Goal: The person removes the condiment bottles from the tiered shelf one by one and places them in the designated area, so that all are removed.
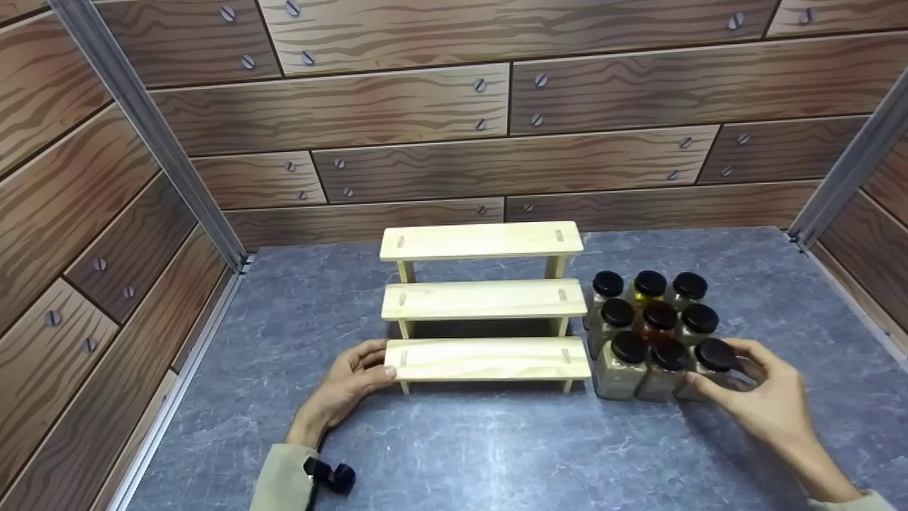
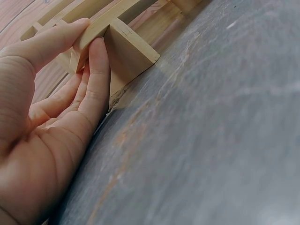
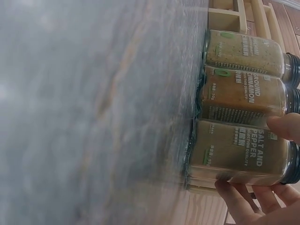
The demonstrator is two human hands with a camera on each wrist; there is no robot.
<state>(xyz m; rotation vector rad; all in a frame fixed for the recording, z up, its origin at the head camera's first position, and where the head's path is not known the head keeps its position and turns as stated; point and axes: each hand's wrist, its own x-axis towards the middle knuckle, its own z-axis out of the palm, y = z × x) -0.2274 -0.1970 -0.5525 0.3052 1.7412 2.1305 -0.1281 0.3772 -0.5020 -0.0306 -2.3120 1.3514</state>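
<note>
A three-step wooden rack (image 1: 489,360) stands mid-table. My left hand (image 1: 342,387) pinches the left end of its lowest step, thumb on top and fingers beneath, as the left wrist view shows. To the right of the rack, glass spice jars with black lids are grouped in three rows. With thumb and fingers on opposite sides, my right hand (image 1: 770,397) grips the front-right jar, labelled salt and pepper (image 3: 229,150). That jar is upright among the others. Beside it are a ground cinnamon jar (image 3: 243,96) and another jar (image 3: 243,51) with a pale filling.
The grey marbled tabletop (image 1: 489,454) carries the rack and jars. Wood-patterned panels (image 1: 425,106) enclose the back and both sides, with metal posts (image 1: 163,142) at the corners. A small black device (image 1: 330,474) sits at the left cuff.
</note>
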